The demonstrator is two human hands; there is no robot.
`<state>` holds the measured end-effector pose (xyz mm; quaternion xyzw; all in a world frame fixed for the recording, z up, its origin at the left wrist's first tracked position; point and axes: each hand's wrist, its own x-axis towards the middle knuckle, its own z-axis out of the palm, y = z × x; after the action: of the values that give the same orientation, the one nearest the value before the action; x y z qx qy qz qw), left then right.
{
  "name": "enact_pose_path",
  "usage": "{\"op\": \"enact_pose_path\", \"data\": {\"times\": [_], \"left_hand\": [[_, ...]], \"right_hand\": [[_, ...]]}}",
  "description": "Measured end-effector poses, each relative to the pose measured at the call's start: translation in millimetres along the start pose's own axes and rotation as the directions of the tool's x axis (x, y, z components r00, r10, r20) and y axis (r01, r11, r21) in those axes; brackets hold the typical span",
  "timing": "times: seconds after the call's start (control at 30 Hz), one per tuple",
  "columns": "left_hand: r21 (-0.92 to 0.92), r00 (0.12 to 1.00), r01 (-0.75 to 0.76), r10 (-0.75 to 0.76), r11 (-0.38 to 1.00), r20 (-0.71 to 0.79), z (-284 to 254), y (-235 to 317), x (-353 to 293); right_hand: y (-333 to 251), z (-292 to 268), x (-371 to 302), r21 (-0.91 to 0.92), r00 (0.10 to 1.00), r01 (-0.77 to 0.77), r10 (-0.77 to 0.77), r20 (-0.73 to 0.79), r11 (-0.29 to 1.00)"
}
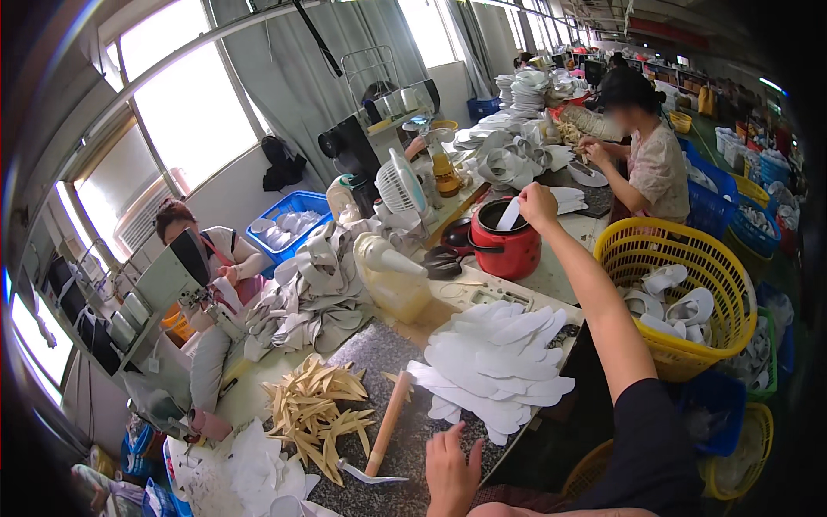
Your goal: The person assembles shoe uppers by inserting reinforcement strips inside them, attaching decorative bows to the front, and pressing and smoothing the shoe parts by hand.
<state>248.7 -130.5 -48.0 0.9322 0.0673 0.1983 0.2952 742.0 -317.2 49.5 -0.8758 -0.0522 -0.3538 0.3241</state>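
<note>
My right hand point(538, 207) reaches far out over a red pot point(510, 250) with a dark inside. Pinched in its fingers is a flat white shoe-shaped piece point(508, 215), its lower end dipping into the pot's mouth. Nearer to me, my left hand point(452, 470) is open and empty beside the front edge of a pile of white flat pieces point(500, 362). Left of that pile, a wooden-handled hammer point(389, 422) lies on the speckled grey tabletop point(366, 345), next to a heap of tan curved strips point(314, 409).
Behind the pile stands a cloudy plastic bottle point(392, 276) of yellowish liquid. Grey-white cut pieces point(310, 293) heap up at left. A yellow basket point(676, 297) of white shoe parts stands right of my forearm. One co-worker point(659, 155) sits far right, another point(207, 246) at left.
</note>
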Motion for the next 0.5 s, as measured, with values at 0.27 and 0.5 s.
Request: {"op": "enact_pose_path", "data": {"times": [0.27,0.5], "left_hand": [[0.145,0.994,0.058,-0.071,0.988,0.084,7.2,7.3,-51.7],[-0.064,0.56,0.633,-0.4,0.771,0.726,-14.6,9.4,-25.4]], "right_hand": [[2.5,47.9,7.9,-0.39,0.966,0.126,-0.024,0.256,0.912],[-10.2,58.7,12.3,-0.454,0.905,0.155,0.058,0.421,0.878]]}}
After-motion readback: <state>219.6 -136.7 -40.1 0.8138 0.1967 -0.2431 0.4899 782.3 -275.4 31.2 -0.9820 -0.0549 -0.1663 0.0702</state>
